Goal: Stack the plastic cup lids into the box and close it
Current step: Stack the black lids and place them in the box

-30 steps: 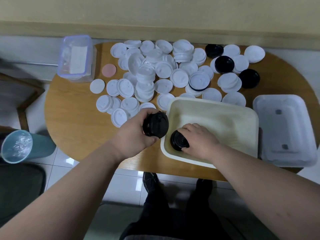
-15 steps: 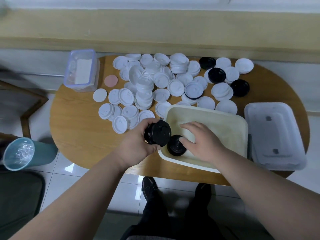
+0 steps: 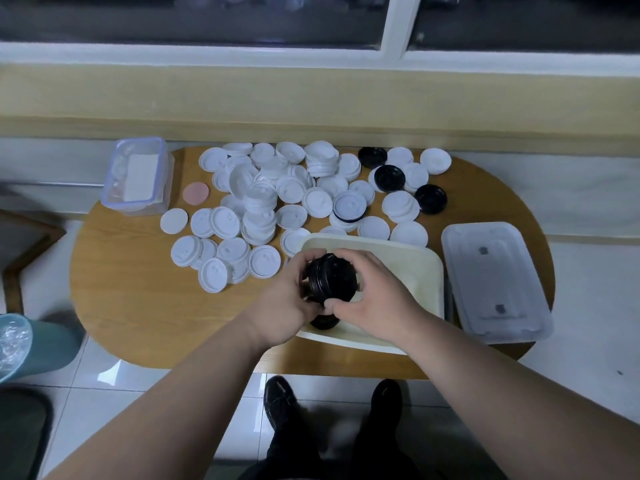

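A stack of black lids [image 3: 330,280] hangs above the near left corner of the cream box [image 3: 408,263]. My left hand [image 3: 287,303] grips the stack from the left and my right hand [image 3: 372,299] clasps it from the right. Below it, another black lid [image 3: 323,322] lies in the box's corner, mostly hidden by my hands. Several white lids [image 3: 277,202] are heaped on the wooden table [image 3: 131,278] beyond the box, with three black lids [image 3: 389,178] among them at the right. The box's grey cover [image 3: 495,282] lies flat to the right of the box.
A clear lidded container [image 3: 138,176] stands at the table's far left, with a pink disc [image 3: 196,194] beside it. A teal bin [image 3: 20,344] stands on the floor at the left. A wall and window sill run behind the table. My feet are below the near edge.
My right hand left the black lid in the box's corner and came up onto the stack in my left hand. The stack shifted right, over the box. My view tilted up.
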